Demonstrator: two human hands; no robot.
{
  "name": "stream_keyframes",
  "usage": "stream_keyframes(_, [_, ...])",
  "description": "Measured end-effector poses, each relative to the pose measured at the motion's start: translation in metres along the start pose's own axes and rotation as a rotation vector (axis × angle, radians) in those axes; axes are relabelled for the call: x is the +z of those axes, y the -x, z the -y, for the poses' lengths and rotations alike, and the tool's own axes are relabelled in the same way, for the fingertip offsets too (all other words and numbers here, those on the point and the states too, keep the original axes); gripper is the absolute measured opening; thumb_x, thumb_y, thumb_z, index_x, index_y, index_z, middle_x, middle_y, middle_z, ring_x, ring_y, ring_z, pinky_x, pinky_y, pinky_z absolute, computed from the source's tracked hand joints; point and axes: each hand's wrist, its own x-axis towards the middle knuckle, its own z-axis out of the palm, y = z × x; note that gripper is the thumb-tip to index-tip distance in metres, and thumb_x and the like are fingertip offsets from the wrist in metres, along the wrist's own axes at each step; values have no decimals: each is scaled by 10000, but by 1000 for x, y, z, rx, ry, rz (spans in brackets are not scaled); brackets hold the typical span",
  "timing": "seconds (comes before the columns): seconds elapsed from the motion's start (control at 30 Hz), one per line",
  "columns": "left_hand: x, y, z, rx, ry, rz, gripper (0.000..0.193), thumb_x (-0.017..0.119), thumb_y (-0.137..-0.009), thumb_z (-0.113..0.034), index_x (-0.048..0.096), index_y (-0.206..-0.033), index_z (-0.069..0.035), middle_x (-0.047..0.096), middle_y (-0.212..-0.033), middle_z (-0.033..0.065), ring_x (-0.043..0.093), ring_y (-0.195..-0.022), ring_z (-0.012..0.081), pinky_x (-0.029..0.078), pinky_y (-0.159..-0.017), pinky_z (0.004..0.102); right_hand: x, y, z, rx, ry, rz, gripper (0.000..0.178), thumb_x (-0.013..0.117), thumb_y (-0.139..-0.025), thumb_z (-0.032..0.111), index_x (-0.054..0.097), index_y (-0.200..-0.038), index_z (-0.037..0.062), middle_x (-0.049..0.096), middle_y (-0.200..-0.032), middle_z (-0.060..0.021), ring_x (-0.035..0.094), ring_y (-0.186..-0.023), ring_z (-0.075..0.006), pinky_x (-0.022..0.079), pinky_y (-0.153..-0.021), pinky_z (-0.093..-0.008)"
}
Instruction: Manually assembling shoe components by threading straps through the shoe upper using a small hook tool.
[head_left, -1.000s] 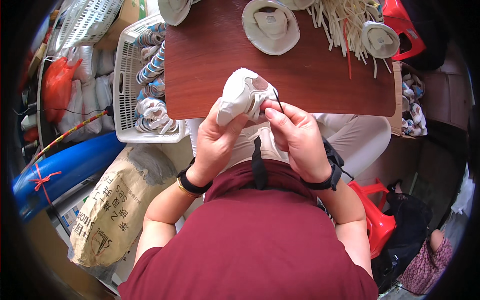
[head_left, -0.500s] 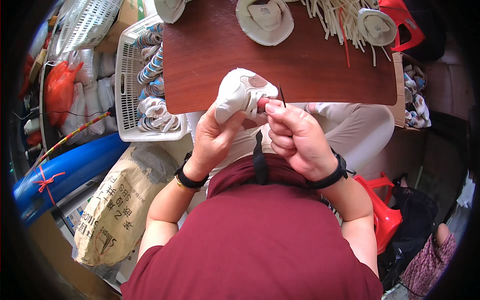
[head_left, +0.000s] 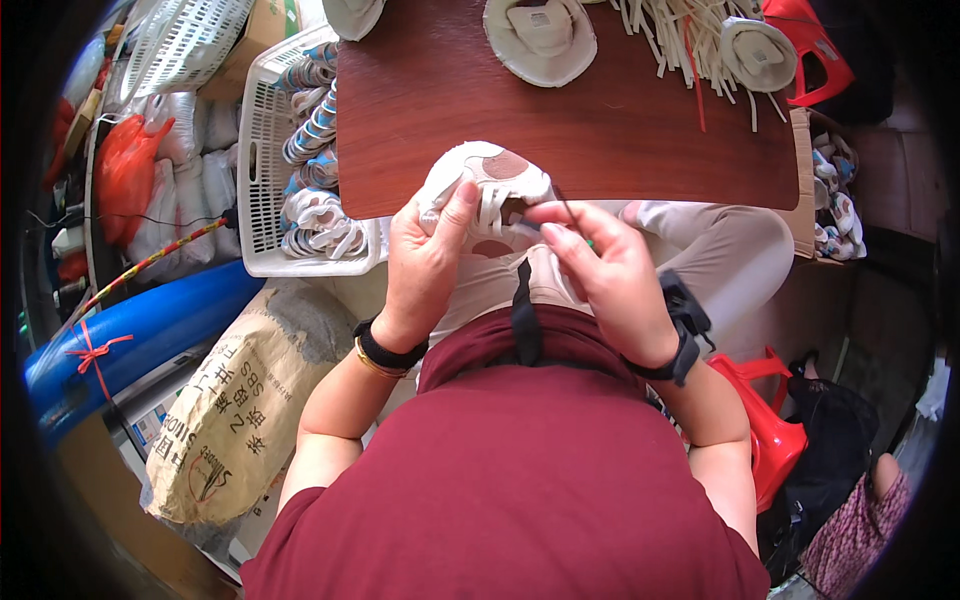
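My left hand [head_left: 425,250] grips a small white shoe upper [head_left: 452,170] with brown patches, the thumb pressed on its side. Straps or laces cross the dark opening of the upper. At that opening, close to the table's front edge, is my right hand [head_left: 615,275], its thumb and forefinger brought together on a thin dark tool [head_left: 560,195]. Fingers hide most of the tool, so I cannot tell its exact kind. Whether its end touches the straps is also hidden.
A brown table [head_left: 600,150] carries cream shoe-shaped pieces [head_left: 540,65] and a bundle of pale strips [head_left: 670,30]. White basket [head_left: 262,200] on the left holds stacked shoe parts. A cardboard box [head_left: 803,190] with more parts stands right; a red plastic stool [head_left: 770,440] is beside me.
My right hand has turned, its fingers less curled, and the dark tool sits lower and nearer the opening. My left thumb has moved up onto the upper's side.
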Motion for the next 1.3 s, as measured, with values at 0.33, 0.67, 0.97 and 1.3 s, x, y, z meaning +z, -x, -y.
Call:
stream_keyframes(0.33, [7,2,-6,-129,75,72,273,559,-1004,-226,614,-1173,-20,688,-1016,45,659,-841,97,561,-640,245,0,-16,-5,-646,656,-107,195,667,-886,70,663,-1080,47,705,-990,-162,712,-767,-275,551,-645,-335])
stream_keyframes(0.67, [22,12,10,48,98,-15,274,571,-1002,-193,593,-1198,-4,671,-1057,44,640,-923,99,534,-797,246,0,-11,-2,-531,712,-151,158,698,-865,123,654,-994,44,708,-850,-142,707,-697,-269,540,-604,-326])
stream_keyframes(0.97, [19,10,31,673,-515,-92,117,600,-969,-61,579,-1049,22,618,-1020,76,583,-899,123,493,-744,259,11,-7,-5,-680,800,-278,115,700,-856,104,663,-942,39,691,-765,-110,682,-648,-209,518,-573,-313])
stream_keyframes(1.3, [23,16,25,334,22,-40,267,580,-991,-101,547,-1226,20,633,-1079,44,597,-935,96,505,-800,241,14,-11,-9,-377,407,-179,129,711,-826,58,642,-909,-12,634,-682,-55,599,-645,-56,481,-570,-242])
